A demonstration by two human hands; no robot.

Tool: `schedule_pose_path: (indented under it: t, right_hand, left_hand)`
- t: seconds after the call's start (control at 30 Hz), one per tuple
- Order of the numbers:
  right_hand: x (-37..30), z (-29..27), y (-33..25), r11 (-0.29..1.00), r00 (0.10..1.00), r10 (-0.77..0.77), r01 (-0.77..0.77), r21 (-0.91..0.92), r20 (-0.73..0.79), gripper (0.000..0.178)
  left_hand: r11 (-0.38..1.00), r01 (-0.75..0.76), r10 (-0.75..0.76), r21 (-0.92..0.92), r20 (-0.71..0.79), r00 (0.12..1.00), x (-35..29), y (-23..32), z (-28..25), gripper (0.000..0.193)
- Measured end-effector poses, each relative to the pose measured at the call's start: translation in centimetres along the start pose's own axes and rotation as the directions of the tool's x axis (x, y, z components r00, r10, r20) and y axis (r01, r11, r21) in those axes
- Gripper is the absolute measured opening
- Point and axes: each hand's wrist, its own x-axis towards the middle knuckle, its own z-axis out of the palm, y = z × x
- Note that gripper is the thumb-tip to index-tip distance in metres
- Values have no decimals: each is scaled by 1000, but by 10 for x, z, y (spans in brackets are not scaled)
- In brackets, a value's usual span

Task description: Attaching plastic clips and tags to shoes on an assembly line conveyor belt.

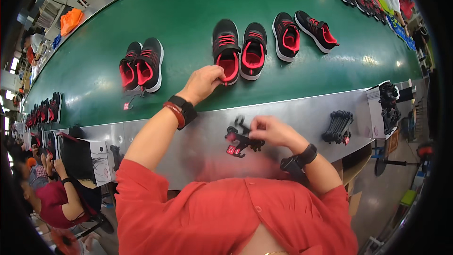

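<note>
My left hand (205,82) pinches the heel of a black sneaker (225,42) with red laces and red lining, on the green conveyor belt. Its mate (253,49) stands close on the right. Over the metal ledge, my right hand (273,131) has its fingers pinched at a black plastic shoe hanger (242,123), slightly blurred. Below it lie several more black hangers (243,142) with a red size tag (233,149). Farther right on the belt is another pair of sneakers (286,35); a pair with a tagged hanger (136,90) at its heels stands at the left (150,63).
A bundle of black hangers (338,126) lies on the ledge (292,113) at right, beside a white box (373,113) of hangers. Another white box (100,160) stands at left, near a seated co-worker (56,198). More shoes line the belt's far right (358,1) and left (45,111).
</note>
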Motion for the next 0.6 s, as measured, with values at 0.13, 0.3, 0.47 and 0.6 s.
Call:
schedule_pose_path:
  t: [0.13, 0.3, 0.47, 0.6]
  right_hand:
    - [19, -2, -12, 936, 983, 63, 1, 352, -171, 36]
    - [33, 7, -22, 953, 977, 28, 37, 301, -210, 50]
    - [36, 17, -18, 964, 983, 29, 21, 266, -183, 52]
    - [43, 19, -18, 973, 990, -11, 43, 227, -142, 48]
  left_hand:
    - [999, -16, 19, 49, -63, 998, -17, 11, 9, 20]
    - [999, 25, -16, 49, -161, 987, -25, 18, 13, 15]
    - [997, 69, -63, 20, -220, 973, -28, 20, 16, 19]
    - [993, 99, -82, 71, -210, 974, -24, 22, 13, 21]
